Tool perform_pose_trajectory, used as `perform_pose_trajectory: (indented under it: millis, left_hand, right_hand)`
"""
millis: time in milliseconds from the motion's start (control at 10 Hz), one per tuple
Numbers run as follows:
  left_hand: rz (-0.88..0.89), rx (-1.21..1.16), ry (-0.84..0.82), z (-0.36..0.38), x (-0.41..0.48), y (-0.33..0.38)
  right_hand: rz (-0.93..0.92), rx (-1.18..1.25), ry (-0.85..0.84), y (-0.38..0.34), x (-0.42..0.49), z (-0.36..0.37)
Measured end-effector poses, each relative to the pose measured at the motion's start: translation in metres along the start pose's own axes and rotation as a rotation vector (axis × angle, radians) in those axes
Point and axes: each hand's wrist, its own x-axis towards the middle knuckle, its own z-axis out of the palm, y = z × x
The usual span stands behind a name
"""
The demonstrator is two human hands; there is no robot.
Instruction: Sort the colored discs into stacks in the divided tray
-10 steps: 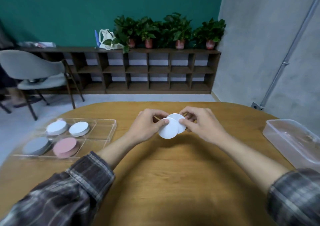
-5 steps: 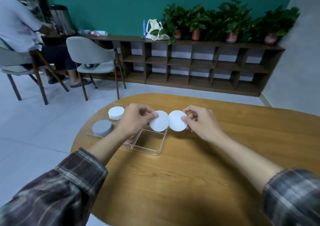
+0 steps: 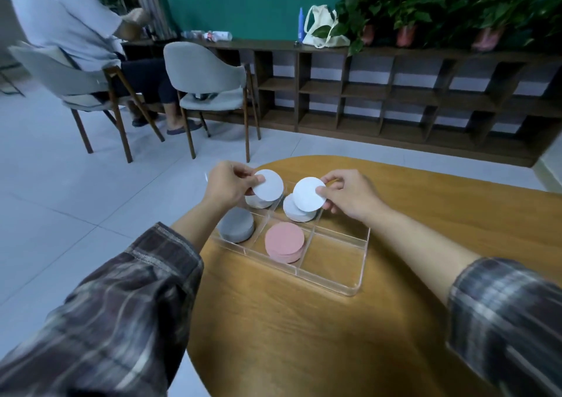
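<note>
On the wooden table, over the clear divided tray, your left hand and right hand each pinch a white disc.
The tray sits by the table's left edge, just ahead of you. In its near row, a grey stack fills the left compartment and a pink stack the middle one. In the far row, a white stack lies behind the grey, and a pale stack behind the pink, its top discs slid out of line. Your left hand grips the left disc by its left rim, thumb on the face, above the white stack and partly covering it. Your right hand pinches the right disc by its right rim, above the pale stack. The two discs are near each other but apart, with their faces turned towards you.
</note>
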Motion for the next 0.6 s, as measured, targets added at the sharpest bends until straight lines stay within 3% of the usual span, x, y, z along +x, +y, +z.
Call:
perform_pose_trajectory:
  millis: [300, 500, 600]
  left_hand:
    - [0.19, 0.434, -0.001, 0.005, 0.031, -0.029]
    - [0.283, 0.582, 0.019, 0.006, 0.021, -0.022]
    - [0.391, 0.579, -0.002, 0.013, 0.006, -0.006]
  right_hand:
    - [0.012, -0.225, 0.072, 0.002, 0.02, 0.037]
    - [-0.115, -0.382, 0.107, -0.002, 0.009, 0.042]
    - [-0.217, -0.306, 0.084, -0.003, -0.003, 0.029]
